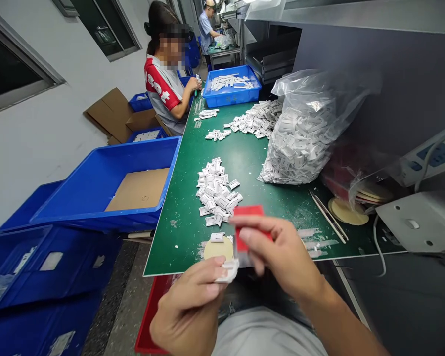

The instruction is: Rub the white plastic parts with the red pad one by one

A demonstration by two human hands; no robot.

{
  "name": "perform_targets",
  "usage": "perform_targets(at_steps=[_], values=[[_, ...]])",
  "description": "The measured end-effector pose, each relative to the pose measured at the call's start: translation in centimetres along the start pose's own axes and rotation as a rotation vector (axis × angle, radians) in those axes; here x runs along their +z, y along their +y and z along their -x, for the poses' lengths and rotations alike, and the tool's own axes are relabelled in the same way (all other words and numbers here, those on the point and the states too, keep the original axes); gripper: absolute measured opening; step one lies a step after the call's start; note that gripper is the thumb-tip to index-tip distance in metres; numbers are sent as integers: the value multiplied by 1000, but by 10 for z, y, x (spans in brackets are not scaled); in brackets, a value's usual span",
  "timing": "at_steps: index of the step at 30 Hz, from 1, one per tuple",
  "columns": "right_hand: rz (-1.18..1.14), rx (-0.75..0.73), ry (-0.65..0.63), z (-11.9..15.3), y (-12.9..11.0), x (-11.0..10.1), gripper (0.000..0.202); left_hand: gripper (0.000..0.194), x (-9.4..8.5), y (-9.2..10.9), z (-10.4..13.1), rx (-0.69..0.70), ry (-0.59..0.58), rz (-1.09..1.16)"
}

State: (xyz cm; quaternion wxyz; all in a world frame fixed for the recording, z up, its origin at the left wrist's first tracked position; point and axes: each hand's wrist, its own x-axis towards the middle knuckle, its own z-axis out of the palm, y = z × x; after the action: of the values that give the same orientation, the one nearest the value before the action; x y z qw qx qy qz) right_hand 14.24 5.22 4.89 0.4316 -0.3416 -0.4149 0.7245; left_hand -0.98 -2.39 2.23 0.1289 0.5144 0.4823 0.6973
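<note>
My left hand pinches a small white plastic part near the table's front edge. To its right, my right hand hovers slightly blurred, with thumb and index finger apart and nothing visible between them. Behind those fingers is a red square block, partly hidden; whether they touch it I cannot tell. A round cream disc lies just beyond my left hand, with a single white part at its far edge. Past it spreads a loose pile of similar white parts on the green table.
A clear bag full of white parts stands at right, beside a larger pile. A blue tray of white strips sits farther back. Tweezers-like tools lie at right. Blue bins flank the table's left, where a co-worker sits.
</note>
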Motion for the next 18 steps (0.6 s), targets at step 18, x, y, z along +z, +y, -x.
perform_targets(at_steps=[18], values=[[-214,211,-614,23,-4,-24,42,17,1,7,-1,-536,-15,217]])
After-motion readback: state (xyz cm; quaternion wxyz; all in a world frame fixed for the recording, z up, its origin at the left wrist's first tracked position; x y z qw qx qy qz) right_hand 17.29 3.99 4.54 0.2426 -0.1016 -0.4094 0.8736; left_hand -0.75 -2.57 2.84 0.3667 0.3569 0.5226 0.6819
